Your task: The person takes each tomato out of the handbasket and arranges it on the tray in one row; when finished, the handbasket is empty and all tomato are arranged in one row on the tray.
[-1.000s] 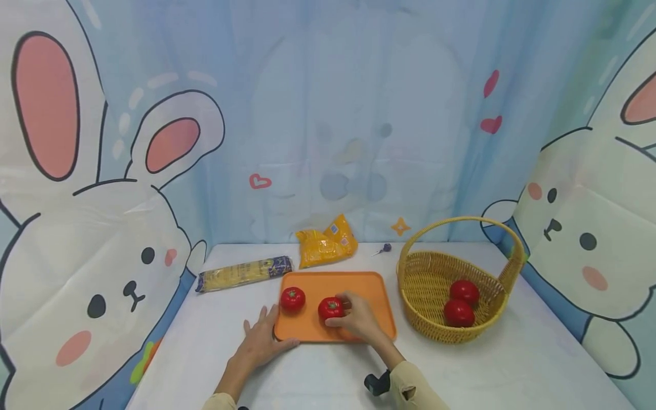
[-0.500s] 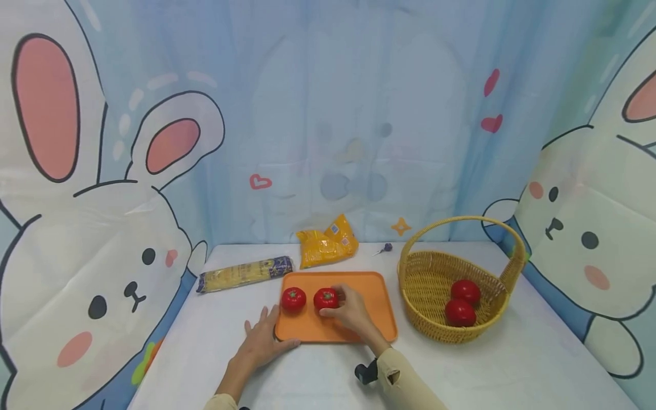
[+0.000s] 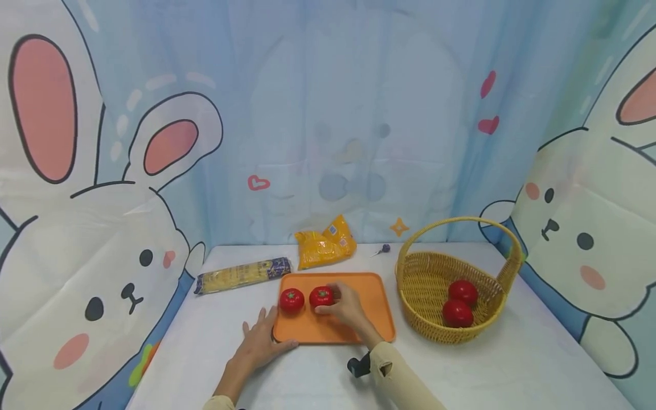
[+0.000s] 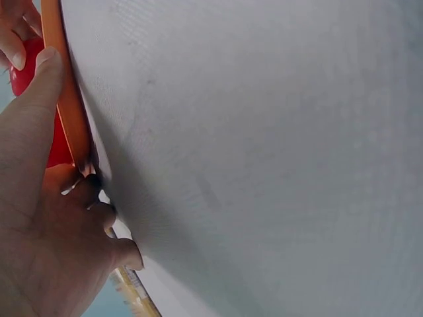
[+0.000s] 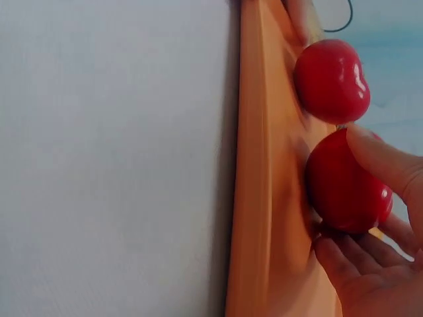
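Note:
On the orange tray (image 3: 369, 307) lie two red tomatoes with green stem tops. My right hand (image 3: 344, 310) holds the right-hand tomato (image 3: 320, 298), thumb on its near side and fingers round its right and far sides. The other tomato (image 3: 291, 301) sits close by on the left; in the right wrist view the held tomato (image 5: 347, 181) almost meets this second tomato (image 5: 332, 80). My left hand (image 3: 259, 341) rests at the tray's near left corner with fingers spread, its thumb along the front rim (image 4: 74, 125).
Right of the tray stands a yellow wicker basket (image 3: 420, 290) with a tall handle, holding two red round fruits (image 3: 458, 313). Behind the tray lie a long pack of noodles (image 3: 241, 275), a yellow-orange bag (image 3: 325, 245) and a small dark purple item (image 3: 385, 248).
My right hand has shifted the tomato leftward across the tray, nearer the other tomato. The left hand has kept its place at the corner.

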Demonstrator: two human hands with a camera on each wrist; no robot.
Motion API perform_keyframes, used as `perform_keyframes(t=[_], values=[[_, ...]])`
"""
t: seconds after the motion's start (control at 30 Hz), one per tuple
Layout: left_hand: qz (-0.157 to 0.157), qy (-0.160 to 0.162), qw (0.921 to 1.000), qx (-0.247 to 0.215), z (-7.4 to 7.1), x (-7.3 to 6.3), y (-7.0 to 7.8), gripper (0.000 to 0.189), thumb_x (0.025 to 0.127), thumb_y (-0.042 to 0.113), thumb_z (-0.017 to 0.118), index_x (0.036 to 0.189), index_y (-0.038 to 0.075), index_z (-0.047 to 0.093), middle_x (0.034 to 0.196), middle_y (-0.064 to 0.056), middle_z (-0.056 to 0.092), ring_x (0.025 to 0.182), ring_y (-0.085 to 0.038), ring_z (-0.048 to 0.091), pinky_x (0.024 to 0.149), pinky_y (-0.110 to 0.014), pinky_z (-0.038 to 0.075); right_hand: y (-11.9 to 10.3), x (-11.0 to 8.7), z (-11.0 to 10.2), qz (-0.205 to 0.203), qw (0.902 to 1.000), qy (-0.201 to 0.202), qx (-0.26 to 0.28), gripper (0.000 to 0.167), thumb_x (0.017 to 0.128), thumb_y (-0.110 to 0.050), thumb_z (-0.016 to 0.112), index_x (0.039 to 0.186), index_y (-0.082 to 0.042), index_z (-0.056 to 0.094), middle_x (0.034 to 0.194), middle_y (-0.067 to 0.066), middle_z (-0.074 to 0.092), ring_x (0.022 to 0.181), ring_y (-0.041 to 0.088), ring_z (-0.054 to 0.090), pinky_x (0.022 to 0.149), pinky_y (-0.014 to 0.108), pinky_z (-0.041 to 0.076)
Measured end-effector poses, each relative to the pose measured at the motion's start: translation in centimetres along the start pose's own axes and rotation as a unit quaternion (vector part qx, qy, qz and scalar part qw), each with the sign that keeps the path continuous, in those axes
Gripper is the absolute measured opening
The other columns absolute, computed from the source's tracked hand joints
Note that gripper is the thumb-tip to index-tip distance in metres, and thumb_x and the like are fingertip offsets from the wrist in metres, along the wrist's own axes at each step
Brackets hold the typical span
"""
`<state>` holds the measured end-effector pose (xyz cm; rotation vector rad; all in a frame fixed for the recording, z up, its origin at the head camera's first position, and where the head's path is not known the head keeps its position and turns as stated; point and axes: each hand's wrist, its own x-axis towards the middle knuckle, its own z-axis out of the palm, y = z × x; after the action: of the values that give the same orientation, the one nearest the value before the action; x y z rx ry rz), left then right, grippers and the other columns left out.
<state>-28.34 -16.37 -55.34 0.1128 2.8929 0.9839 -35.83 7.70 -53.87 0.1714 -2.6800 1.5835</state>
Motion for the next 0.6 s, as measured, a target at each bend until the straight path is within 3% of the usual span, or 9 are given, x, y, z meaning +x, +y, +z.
perform_keyframes(t=[0.6], values=[[-0.001,0.002,1.0000,0.000,0.24,-0.07,-0.09,0.114,0.084,0.062,0.087,0.167,0.001,0.036,0.169,-0.025,0.039,0.162,-0.049,0.023,0.125,-0.080,0.004,-0.35,0.50,-0.19,0.013,0.9997,-0.022,-0.004,0.068,0.081,-0.014,0.098,0.137,0.002,0.063,0.135,0.022,0.070,0.127,0.042,0.067,0.108,0.055,0.057]])
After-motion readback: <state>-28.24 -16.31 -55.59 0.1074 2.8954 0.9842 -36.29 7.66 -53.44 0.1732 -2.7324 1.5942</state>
